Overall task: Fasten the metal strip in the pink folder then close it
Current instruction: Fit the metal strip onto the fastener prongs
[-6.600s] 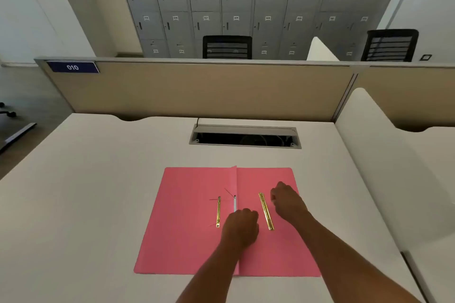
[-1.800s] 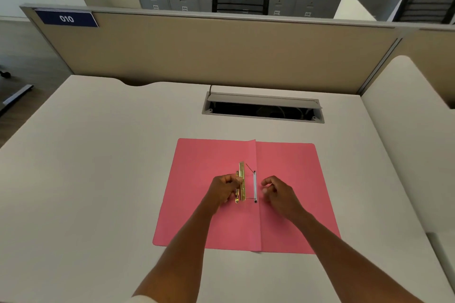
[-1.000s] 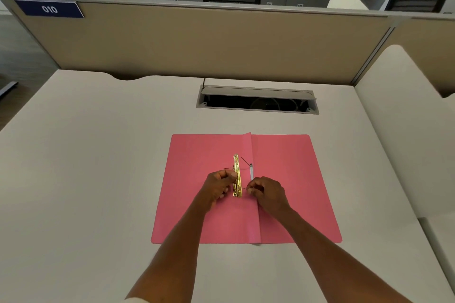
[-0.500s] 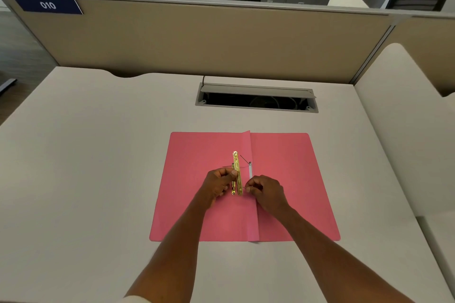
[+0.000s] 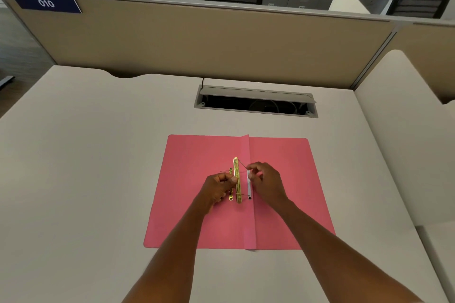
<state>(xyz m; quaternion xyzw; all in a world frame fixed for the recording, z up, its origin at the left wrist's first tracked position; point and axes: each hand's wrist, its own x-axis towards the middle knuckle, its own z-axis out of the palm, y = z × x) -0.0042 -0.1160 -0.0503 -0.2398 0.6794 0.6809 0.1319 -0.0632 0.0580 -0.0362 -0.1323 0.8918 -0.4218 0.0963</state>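
Observation:
The pink folder (image 5: pixel 192 204) lies open and flat on the desk, its spine fold running down the middle. A gold metal strip (image 5: pixel 237 174) stands on edge just left of the fold, and my left hand (image 5: pixel 218 188) pinches it at mid-length. A second gold piece (image 5: pixel 231 196) lies partly hidden under that hand. My right hand (image 5: pixel 267 183) is right of the fold, fingertips pinched on the upper thin prong (image 5: pixel 242 164) that slants to the strip's top end. A white strip (image 5: pixel 249 183) lies along the fold. The lower prong pokes out near the strip's bottom.
The folder rests on a white desk (image 5: pixel 86 167). An open cable tray (image 5: pixel 254 103) is sunk into the desk behind the folder. A beige partition (image 5: pixel 197 42) closes the back, a white divider (image 5: pixel 403 130) the right side. Two black chairs and grey lockers stand beyond.
My right hand has moved up from the lower prong to the upper prong. My left hand still holds the gold strip upright by the fold. The view has barely shifted.

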